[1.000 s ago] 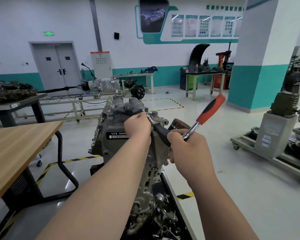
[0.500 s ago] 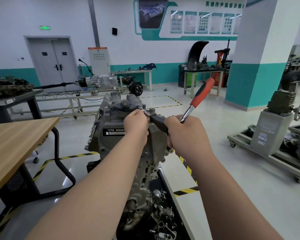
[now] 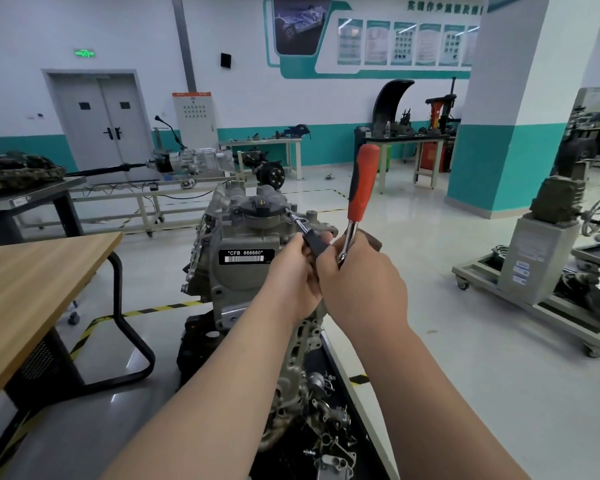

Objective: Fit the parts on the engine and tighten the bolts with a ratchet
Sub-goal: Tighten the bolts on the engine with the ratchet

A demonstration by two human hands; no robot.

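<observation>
- Head view: engine (image 3: 243,265) mid-room above the glossy grey floor (image 3: 430,306), wooden table (image 3: 32,271) beside it.
- Left hand (image 3: 298,271) curls round the black extension (image 3: 314,241) at the engine's top; right hand (image 3: 361,282) clasps the ratchet (image 3: 362,181), handle upright.
- Teal-banded pillar (image 3: 506,133) beyond.

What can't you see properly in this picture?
Head view:
- Head of the ratchet: hidden inside the right hand.
- The bolt: hidden at the tip of the extension bar, against the engine.
- Near end of that bar: covered by the left hand.
- Writing on the wall posters: too small and blurred.
- Loose parts below the engine: cut off by the bottom edge.
</observation>
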